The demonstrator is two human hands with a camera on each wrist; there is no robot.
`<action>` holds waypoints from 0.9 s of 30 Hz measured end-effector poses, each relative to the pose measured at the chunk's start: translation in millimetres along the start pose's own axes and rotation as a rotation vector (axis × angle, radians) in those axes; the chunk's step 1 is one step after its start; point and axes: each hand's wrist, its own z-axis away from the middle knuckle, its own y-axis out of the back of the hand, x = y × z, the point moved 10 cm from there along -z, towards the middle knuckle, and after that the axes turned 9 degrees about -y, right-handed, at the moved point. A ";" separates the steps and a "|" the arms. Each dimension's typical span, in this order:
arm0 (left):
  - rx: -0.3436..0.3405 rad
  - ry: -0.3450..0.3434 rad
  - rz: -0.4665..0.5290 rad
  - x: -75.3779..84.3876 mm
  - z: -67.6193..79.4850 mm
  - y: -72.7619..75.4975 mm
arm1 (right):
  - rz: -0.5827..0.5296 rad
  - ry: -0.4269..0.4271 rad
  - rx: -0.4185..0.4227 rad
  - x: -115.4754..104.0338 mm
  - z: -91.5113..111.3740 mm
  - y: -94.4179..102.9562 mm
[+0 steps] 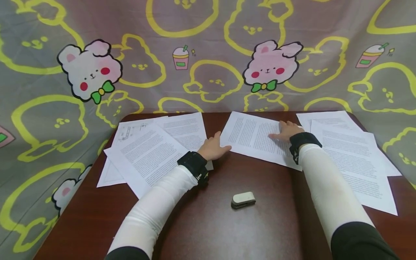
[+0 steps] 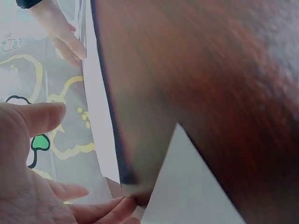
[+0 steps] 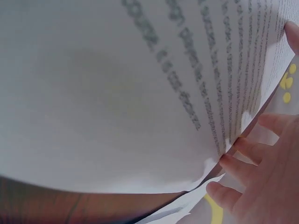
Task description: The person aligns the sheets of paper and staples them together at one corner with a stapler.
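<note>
A printed sheet of paper lies slightly turned at the back middle of the table. My right hand rests on its right part, thumb over the print and fingers spread toward the far edge. In the right wrist view, the fingertips touch the edge of that sheet. My left hand is at the sheet's left end, its fingers extended and the thumb pointing toward the near left corner. Seen from the left wrist, the thumb stands apart from the fingers, with nothing held between them.
Several overlapping printed sheets lie at the left, partly under my left forearm. More sheets overlap at the right, beside my right forearm. A small cream-and-dark stapler-like object sits on the brown table. A patterned curtain hangs behind.
</note>
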 end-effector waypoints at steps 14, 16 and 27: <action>0.146 0.150 0.532 -12.5 -2.3 -3.3 | 0.049 -0.004 -0.040 -16.9 30.2 11.6; 0.171 0.189 0.682 -13.2 -0.5 -5.4 | 0.048 -0.015 -0.048 -19.8 34.2 13.4; 0.211 0.375 1.108 -12.8 3.0 -29.3 | 0.098 -0.042 -0.018 -3.8 0.5 -5.9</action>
